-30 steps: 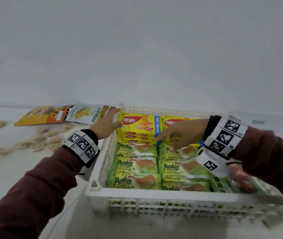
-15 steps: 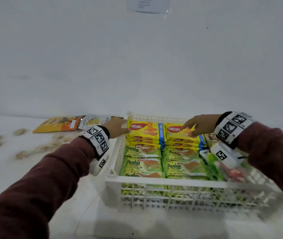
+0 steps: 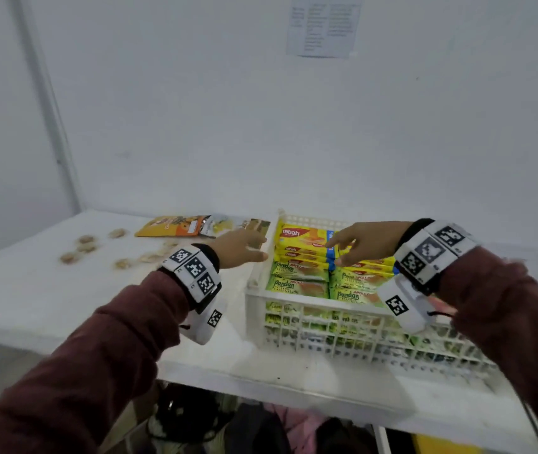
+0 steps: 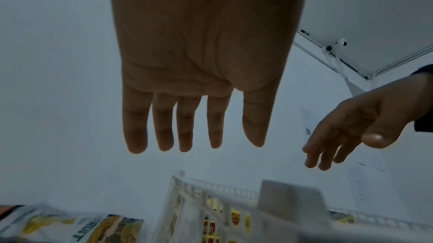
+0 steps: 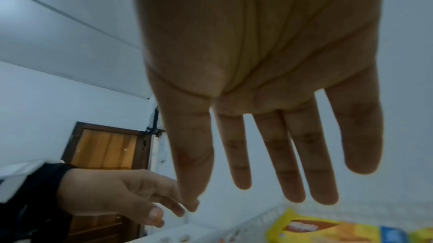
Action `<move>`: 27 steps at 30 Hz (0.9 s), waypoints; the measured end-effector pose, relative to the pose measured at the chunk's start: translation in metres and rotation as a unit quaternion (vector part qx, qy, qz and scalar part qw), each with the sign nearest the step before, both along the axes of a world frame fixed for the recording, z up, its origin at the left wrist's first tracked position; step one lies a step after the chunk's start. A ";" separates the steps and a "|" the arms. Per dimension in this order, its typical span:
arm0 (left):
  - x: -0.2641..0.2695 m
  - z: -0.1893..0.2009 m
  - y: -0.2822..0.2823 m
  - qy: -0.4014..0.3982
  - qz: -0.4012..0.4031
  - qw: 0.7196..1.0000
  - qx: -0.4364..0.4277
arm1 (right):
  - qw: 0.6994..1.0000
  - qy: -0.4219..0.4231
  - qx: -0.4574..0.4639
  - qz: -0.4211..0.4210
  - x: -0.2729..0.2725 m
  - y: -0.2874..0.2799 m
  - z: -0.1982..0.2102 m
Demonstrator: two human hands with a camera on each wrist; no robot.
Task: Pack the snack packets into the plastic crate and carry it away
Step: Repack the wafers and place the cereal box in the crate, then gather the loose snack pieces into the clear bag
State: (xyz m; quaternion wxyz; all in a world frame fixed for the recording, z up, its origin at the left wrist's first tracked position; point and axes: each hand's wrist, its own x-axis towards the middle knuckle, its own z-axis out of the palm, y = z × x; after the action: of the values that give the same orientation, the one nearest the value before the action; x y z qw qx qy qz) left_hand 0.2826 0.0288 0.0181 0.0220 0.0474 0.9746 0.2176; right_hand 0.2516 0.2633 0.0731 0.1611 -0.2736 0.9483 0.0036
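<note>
I see the white plastic crate (image 3: pixel 297 309) with lattice walls sitting upright on the worktop (image 3: pixel 31 290), near its front edge. It's packed: yellow Nabati wafer packets (image 3: pixel 303 239) stacked flat along the far side, green Pandan cake packets (image 3: pixel 297 283) in rows nearer me, more green showing through the front lattice. Right part of the crate is hidden from me. Two pouches lie flat outside, just left of the far corner: an orange pouch (image 3: pixel 169 226) and a white jackfruit pouch (image 3: pixel 234 224).
</note>
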 end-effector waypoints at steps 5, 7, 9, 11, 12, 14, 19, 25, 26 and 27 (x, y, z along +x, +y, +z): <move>0.032 -0.013 -0.031 -0.020 0.038 0.999 -0.021 | 0.997 0.003 -0.029 0.069 0.028 -0.050 -0.014; 0.039 -0.017 -0.048 -0.028 0.066 0.997 -0.023 | 0.995 0.012 -0.038 0.092 0.037 -0.074 -0.019; 0.046 -0.021 -0.066 -0.032 0.094 0.995 -0.022 | 0.992 0.019 -0.038 0.117 0.045 -0.102 -0.023; 0.052 -0.024 -0.086 -0.032 0.114 0.993 -0.023 | 0.989 0.021 -0.036 0.140 0.050 -0.133 -0.026; 0.053 -0.025 -0.098 -0.032 0.125 0.991 -0.022 | 0.988 0.024 -0.034 0.150 0.051 -0.148 -0.029; 0.056 -0.028 -0.124 -0.032 0.149 0.988 -0.022 | 0.986 0.026 -0.027 0.160 0.051 -0.179 -0.035; 0.058 -0.039 -0.196 -0.061 0.181 0.981 -0.035 | 0.988 0.004 -0.012 0.156 0.036 -0.254 -0.059; 0.065 -0.059 -0.289 -0.099 0.197 0.974 -0.047 | 0.988 -0.035 0.033 0.146 0.020 -0.326 -0.093; 0.067 -0.064 -0.304 -0.106 0.200 0.973 -0.048 | 0.988 -0.042 0.035 0.146 0.019 -0.336 -0.098; 0.069 -0.069 -0.318 -0.115 0.203 0.971 -0.052 | 0.988 -0.048 0.035 0.145 0.018 -0.345 -0.103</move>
State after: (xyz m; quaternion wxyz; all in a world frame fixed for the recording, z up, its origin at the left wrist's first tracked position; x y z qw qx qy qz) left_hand 0.3514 -0.2887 -0.0504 0.0919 -0.1784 0.9648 0.1703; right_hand 0.2694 -0.0815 -0.0300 0.2139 -0.4022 0.8890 0.0471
